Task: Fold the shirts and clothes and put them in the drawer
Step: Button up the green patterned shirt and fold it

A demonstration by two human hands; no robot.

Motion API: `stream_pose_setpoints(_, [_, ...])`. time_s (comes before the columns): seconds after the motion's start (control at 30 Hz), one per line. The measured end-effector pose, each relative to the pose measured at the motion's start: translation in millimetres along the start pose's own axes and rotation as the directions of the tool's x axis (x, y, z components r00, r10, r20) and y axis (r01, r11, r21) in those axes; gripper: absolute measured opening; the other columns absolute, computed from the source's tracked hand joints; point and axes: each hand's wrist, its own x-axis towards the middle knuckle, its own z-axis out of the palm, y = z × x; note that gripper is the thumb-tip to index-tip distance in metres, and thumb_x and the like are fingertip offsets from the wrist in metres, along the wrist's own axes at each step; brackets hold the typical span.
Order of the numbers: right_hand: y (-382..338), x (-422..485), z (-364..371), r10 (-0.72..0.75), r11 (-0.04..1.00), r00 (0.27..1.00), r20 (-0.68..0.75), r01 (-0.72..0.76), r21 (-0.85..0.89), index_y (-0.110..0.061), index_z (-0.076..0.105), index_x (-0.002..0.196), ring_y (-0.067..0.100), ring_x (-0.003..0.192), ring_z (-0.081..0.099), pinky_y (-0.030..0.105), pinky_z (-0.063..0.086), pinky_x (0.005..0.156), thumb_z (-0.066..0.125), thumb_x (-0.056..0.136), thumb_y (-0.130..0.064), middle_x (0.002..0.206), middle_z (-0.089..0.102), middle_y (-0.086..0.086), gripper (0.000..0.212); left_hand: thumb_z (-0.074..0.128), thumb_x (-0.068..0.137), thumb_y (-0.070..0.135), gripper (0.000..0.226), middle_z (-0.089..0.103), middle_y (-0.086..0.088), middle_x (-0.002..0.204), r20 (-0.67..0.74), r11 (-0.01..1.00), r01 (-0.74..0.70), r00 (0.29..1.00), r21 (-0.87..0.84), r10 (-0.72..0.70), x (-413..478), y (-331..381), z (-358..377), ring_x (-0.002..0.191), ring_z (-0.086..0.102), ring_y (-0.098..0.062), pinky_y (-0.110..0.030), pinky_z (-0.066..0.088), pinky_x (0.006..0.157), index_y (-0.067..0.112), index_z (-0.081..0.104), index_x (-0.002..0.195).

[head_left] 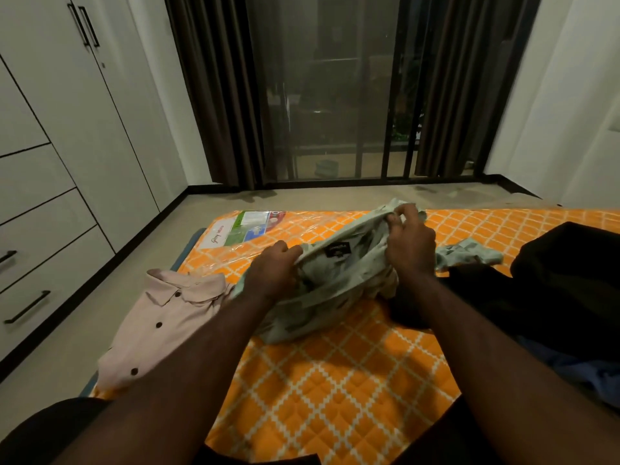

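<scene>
Both hands are gripping a pale green shirt (330, 290) at the middle of the frame.

The left hand (273, 271) is clutching the shirt's left edge, while the right hand (411, 243) is pinching its bunched fabric higher up, lifting it over the orange mattress (335, 380). A pink shirt (161, 323) is lying folded at the mattress's left edge, dark clothes (536, 290) are lying at the right, and 2 handled drawers (37, 290) are sitting closed at the far left.

Both forearms were bare from the bottom edge of the view to the wrists, with no sleeve showing. The left hand (273, 271) and the right hand (411, 243) wore no gloves, rings or watch. Dark clothing (43, 434) covered the person's lap at the lower left.
</scene>
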Motion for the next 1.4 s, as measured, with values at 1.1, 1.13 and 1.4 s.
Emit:
stream_pose_setpoints(1.1, [-1.1, -63.7, 21.2, 0.314, 0.893, 0.939, 0.137, -0.342, 0.294, -0.034, 0.064, 0.101, 0.016, 0.081, 0.068, 0.038, 0.060, 0.075, 0.071, 0.085, -0.007, 0.086, 0.068, -0.006, 0.032, 0.078, 0.082, 0.012, 0.024, 0.046, 0.005, 0.090, 0.080, 0.934, -0.020, 0.995, -0.357, 0.052, -47.1, 15.8, -22.3, 0.085, 0.046, -0.013, -0.015, 0.027, 0.063, 0.022, 0.074, 0.103])
stream_pose_setpoints(1.13, [-3.5, -69.1, 22.4, 0.301, 0.891, 0.939, 0.164, -0.339, 0.302, -0.034, 0.066, 0.097, 0.015, 0.081, 0.070, 0.040, 0.062, 0.075, 0.070, 0.085, -0.009, 0.086, 0.070, -0.008, 0.029, 0.078, 0.083, 0.015, 0.022, 0.042, 0.007, 0.088, 0.092, 0.936, -0.016, 0.994, -0.351, 0.052, -46.4, 14.8, -23.8, 0.084, 0.044, -0.012, -0.014, 0.027, 0.062, 0.022, 0.074, 0.103])
stream_pose_setpoints(1.4, [-18.1, -101.9, 43.8, 0.067, 0.953, 0.860, 0.506, -0.206, 0.224, -0.028, 0.079, 0.088, 0.013, 0.069, 0.072, 0.043, 0.063, 0.069, 0.066, 0.077, -0.018, 0.076, 0.076, -0.007, 0.020, 0.076, 0.080, 0.019, 0.026, 0.039, 0.004, 0.091, 0.035, 0.922, 0.002, 0.999, -0.386, 0.013, -44.1, 11.5, -25.8, 0.074, 0.039, -0.004, -0.015, 0.026, 0.059, 0.026, 0.052, 0.083])
